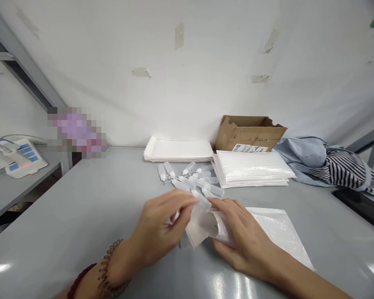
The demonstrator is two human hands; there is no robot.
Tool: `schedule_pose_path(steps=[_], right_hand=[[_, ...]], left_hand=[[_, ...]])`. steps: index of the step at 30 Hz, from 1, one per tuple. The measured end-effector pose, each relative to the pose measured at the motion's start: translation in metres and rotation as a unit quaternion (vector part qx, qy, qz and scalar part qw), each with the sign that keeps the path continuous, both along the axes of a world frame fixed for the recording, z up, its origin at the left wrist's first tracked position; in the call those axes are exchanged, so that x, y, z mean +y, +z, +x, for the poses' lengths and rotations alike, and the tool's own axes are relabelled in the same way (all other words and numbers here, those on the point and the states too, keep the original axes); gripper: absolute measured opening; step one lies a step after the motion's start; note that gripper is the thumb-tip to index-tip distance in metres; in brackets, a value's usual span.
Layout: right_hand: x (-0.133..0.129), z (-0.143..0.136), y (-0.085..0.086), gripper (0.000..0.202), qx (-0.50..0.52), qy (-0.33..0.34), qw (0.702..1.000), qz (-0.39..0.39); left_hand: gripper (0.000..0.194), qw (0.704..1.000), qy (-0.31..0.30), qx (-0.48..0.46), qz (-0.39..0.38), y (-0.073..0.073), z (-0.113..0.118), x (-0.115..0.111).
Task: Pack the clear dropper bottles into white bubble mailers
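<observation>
My left hand is closed in a pinch, its fingertips at the end of a small translucent plastic bottle. The bottle lies just above the gaping mouth of a white bubble mailer. My right hand grips that mailer near its mouth, thumb below and fingers on top; the rest of it stretches right across the table. Another whitish bit shows behind my left fingers, too hidden to make out. Just beyond both hands lies a loose pile of similar small bottles, some with thin loops.
A stack of flat white mailers lies by the wall. Right of it, filled-looking bubble mailers are piled before an open cardboard box. Folded cloth and a black flat object are far right. The grey table has a left edge.
</observation>
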State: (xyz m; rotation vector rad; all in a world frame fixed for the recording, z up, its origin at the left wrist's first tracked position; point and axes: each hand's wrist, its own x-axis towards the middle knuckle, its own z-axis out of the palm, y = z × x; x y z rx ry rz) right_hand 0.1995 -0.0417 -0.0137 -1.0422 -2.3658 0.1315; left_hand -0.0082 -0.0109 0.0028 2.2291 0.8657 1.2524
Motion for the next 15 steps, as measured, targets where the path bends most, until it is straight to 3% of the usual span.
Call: schedule_pose_path(steps=[3,5,7,11,15], right_hand=[[0.0024,0.0023,0.0012,0.063,0.007,-0.017,1.000,0.005],[0.0026,0.0026,0.0018,0.062,0.005,-0.029,0.999,0.012],[0.0018,0.0021,0.0022,0.060,0.002,-0.030,0.999,0.013],[-0.0015,0.0011,0.0035,0.057,0.007,-0.013,1.000,0.014],[-0.0027,0.0021,0.0080,0.033,0.032,-0.004,0.999,0.031]], left_hand=[[0.019,0.985,0.052,0.063,-0.151,0.0052,-0.0035,0.0069],[0.021,0.952,0.025,0.124,-0.278,0.0078,-0.0029,0.0083],[0.030,0.920,-0.002,0.170,-0.354,0.0091,-0.0010,0.0080],[0.037,0.898,0.006,0.194,-0.396,0.0073,0.0020,0.0077],[0.040,0.897,0.024,0.208,-0.389,0.0020,0.0038,0.0087]])
